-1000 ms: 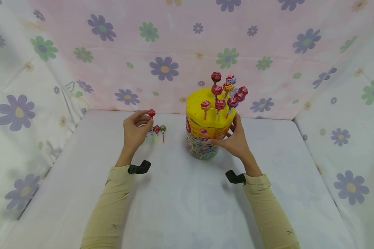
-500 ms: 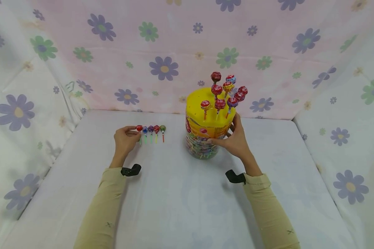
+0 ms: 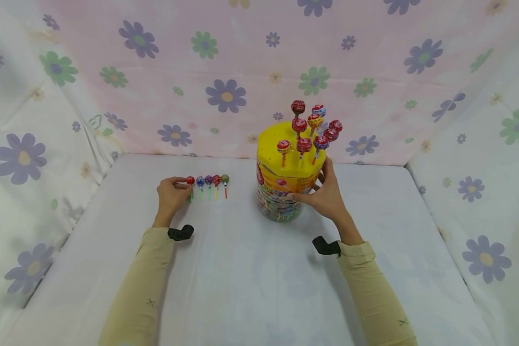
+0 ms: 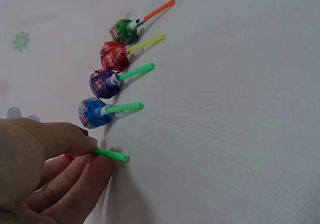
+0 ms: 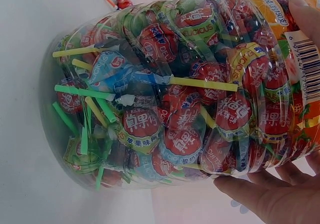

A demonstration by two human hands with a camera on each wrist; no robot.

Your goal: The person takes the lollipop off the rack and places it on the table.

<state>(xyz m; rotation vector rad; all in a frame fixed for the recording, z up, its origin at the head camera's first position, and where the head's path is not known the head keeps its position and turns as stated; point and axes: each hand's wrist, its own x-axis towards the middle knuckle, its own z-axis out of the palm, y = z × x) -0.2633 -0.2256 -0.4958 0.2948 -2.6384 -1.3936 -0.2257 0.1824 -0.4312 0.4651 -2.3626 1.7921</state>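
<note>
Cloth [image 3: 170,62] printed with flowers rises on three sides: back, left and right; its top edge is cut off. White-covered bench [image 3: 251,274] spans the space between, its near edge out of frame. Two pale sleeves [image 3: 131,293] enter from the bottom of the head view, both cut off there.

One clear jar [image 3: 278,202] stands upright right of centre, toward the back of the bench. Its yellow lid [image 3: 270,144] lies outside the right wrist view. The jar is packed with wrapped sweets [image 5: 182,111]; they overlap and cannot be counted. One barcode [image 5: 306,68] shows near the upper end of the jar.

Right hand [image 3: 326,194] is clamped on the jar's right side, thumb across the front; its other fingers are partly hidden behind the jar. Left hand [image 3: 170,196] has thumb and fingers pinched together on one red lollipop [image 3: 190,180].

Two black brackets [image 3: 180,233] project from the cuffs, one each.

Nine upright lollipops [image 3: 304,145] are stuck in the lid. Four loose lollipops [image 3: 208,179] lie in a row on the bench: blue, purple, red, green, left to right. The held red lollipop is at the row's left end, just beside the blue one. In the left wrist view its ball is mostly hidden by the fingers; its green stick [image 4: 112,154] shows. Contact between that stick and the bench cannot be determined.
</note>
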